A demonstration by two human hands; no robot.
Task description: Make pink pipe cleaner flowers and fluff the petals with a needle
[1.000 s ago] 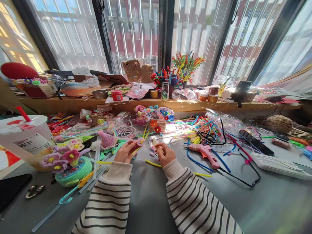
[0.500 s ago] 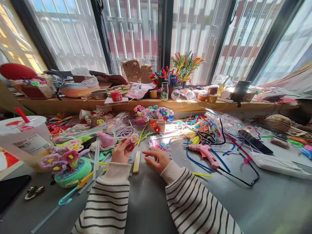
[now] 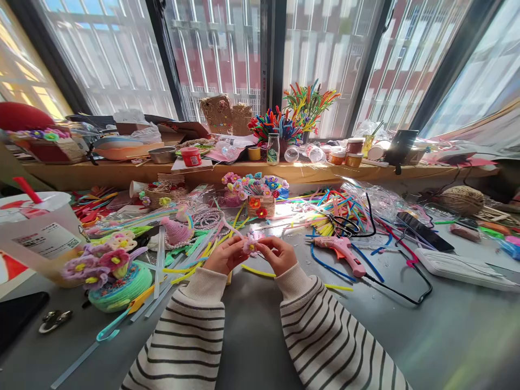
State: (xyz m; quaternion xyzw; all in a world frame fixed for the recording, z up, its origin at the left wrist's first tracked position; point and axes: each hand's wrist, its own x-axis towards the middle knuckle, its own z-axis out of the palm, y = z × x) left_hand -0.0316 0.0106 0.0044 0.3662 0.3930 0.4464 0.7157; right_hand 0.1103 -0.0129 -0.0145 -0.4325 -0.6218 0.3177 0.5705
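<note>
Centre of frame: left hand [image 3: 222, 257] and right hand [image 3: 280, 257] both pinch a small pink, fuzzy-fibre, yellow-centred flower [image 3: 249, 247]. We judge it light, soft, bendable, easily crushed; best gripped lightly by petal edges.

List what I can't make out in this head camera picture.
All in the head view:
Flower: back hidden, turned away between left hand and right hand.
Yellow piece: mostly hidden by left cuff.
Cup: partly cut off by left edge.
Label: print too small.
</note>
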